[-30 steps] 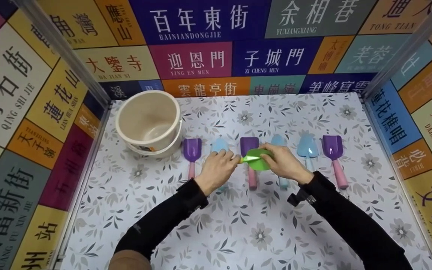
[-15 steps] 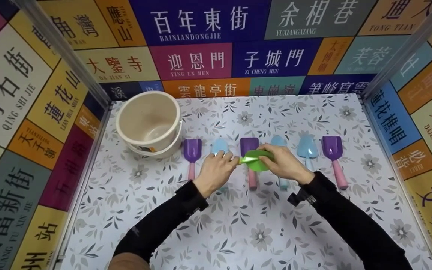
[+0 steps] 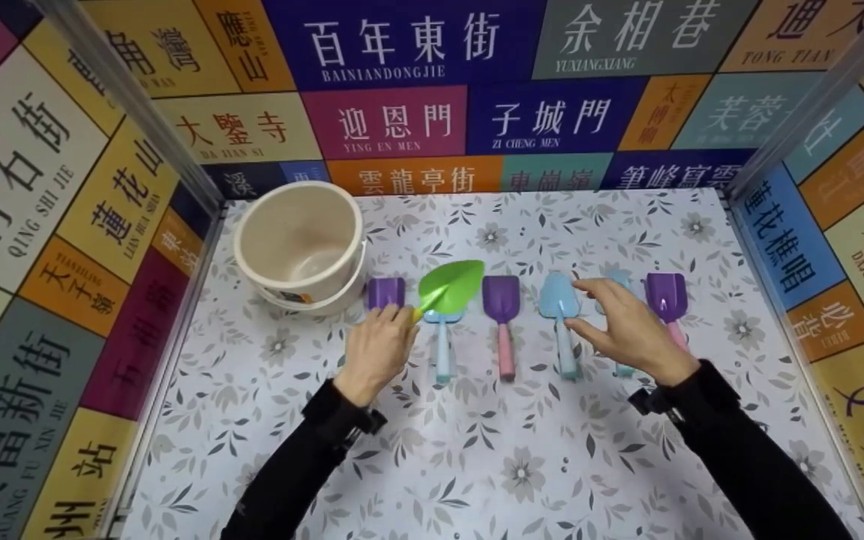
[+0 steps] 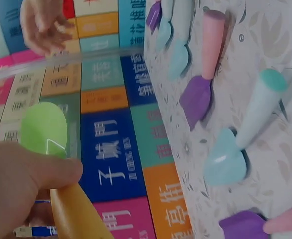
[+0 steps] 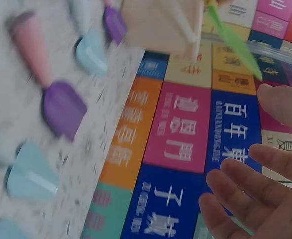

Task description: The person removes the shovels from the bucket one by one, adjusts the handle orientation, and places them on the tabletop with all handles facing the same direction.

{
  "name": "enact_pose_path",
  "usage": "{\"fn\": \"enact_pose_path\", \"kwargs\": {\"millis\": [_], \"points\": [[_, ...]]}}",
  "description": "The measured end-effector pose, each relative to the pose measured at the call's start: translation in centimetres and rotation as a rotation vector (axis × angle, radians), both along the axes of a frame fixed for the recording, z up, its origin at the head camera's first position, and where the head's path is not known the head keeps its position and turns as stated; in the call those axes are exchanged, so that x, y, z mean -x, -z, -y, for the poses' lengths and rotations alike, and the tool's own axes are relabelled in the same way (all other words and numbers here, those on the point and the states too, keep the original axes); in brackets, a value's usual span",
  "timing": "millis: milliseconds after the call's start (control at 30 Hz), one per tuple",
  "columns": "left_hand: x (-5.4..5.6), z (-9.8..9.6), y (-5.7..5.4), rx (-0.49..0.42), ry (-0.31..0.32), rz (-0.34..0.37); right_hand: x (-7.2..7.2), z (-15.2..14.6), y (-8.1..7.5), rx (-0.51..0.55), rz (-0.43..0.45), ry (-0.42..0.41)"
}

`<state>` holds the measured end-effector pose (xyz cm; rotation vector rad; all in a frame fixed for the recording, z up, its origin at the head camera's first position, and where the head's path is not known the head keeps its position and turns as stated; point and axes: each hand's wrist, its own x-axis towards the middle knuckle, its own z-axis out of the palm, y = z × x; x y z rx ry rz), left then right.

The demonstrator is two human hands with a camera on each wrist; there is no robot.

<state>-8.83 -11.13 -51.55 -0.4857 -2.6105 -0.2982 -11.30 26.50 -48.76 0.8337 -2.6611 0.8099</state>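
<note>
My left hand (image 3: 379,349) grips the orange-yellow handle (image 4: 76,214) of a green toy shovel (image 3: 453,286), with the leaf-shaped blade raised over a light blue shovel (image 3: 443,349). At its left, partly behind that hand, lies a purple shovel (image 3: 386,291). My right hand (image 3: 631,330) holds nothing; its fingers are spread apart beside a second blue shovel (image 3: 559,296). Another blue shovel (image 3: 625,370) is mostly covered by the right hand. A purple shovel with a pink handle (image 3: 506,352) lies mid-row, and one more purple shovel (image 3: 665,295) ends the row.
A cream bucket (image 3: 274,232) stands at the back left, its handle folded down along the front. The flower-patterned table (image 3: 522,472) is bounded by walls with coloured sign panels (image 3: 402,120) at the back and both sides.
The right hand has let go of the green shovel's blade and moved right. The left hand has moved left with the shovel, whose blade now tilts upward.
</note>
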Motion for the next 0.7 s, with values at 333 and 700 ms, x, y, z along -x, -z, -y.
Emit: {"fn": "enact_pose_path", "kwargs": {"millis": [333, 700], "points": [[-2.8, 5.0, 2.8, -0.214, -0.182, 0.134, -1.9, -6.7, 3.9, -0.131, -0.222, 0.131], [-4.8, 7.7, 6.9, -0.332, -0.361, 0.356, -4.4, -10.6, 6.7, -0.179, -0.114, 0.322]]}}
